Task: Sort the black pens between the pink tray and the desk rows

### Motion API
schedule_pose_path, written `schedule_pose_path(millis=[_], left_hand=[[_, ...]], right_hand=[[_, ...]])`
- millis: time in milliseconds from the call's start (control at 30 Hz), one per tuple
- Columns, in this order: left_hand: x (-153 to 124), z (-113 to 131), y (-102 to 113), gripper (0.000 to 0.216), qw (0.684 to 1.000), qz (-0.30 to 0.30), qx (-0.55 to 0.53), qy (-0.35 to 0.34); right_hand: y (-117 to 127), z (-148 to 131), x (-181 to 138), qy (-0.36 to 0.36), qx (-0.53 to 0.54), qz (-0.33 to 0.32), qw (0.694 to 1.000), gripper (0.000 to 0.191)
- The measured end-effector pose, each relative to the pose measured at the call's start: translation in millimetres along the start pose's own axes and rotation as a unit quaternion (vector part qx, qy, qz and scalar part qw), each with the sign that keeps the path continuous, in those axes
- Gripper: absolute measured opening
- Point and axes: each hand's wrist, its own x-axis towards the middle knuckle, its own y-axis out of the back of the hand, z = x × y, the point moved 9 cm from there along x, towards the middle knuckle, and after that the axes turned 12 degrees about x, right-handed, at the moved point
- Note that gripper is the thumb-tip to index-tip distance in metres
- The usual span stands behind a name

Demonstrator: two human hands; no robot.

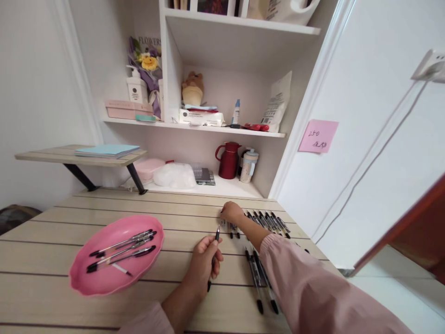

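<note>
Pink tray as landmark. Right of it, nearer, left hand: fingers curled round a black pen, long axis running away from the wearer, tip toward the right hand. That one, farther from tray, bends over pen row; fingertips hidden, grip unclear.

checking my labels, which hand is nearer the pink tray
Left. The left hand holds a pen to the right of the pink tray; the right hand is farther right, by the far row of pens.
</note>
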Motion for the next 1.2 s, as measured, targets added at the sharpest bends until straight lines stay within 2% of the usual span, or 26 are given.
schedule_pose_path(millis=[100,267,433,667,900,1067,1133,1200], left_hand=[[1,-1,-1,0.031,1.000,-0.006,-0.004,0.001],[1,-2,-2,0.030,1.000,-0.006,-0.002,0.006],[1,-2,-2,0.028,1.000,-0.008,0.000,0.007],[1,-1,-2,0.027,1.000,-0.009,0.007,0.001],[0,-1,-2,0.027,1.000,-0.008,0.007,0.010],[-1,0,-2,0.031,1.000,-0.010,0.001,0.009],[-1,0,-2,0.031,1.000,-0.008,0.000,0.008],[-2,1,-2,0.029,1.000,-0.004,-0.001,0.006]], right_hand=[[-6,-2,3,-0.007,-0.053,-0.004,0.999,0.029],[-7,-3,4,-0.005,-0.106,-0.016,0.994,0.034],[-1,-2,4,0.011,-0.131,-0.022,0.991,0.033],[-8,-1,1,0.021,-0.142,-0.040,0.989,0.031],[-3,4,-1,0.005,-0.114,-0.035,0.993,0.032],[4,3,-4,-0.005,-0.052,-0.032,0.998,0.025],[5,-1,-9,-0.004,-0.009,-0.044,0.999,0.021],[2,-6,-19,-0.001,0.046,-0.078,0.996,0.025]])
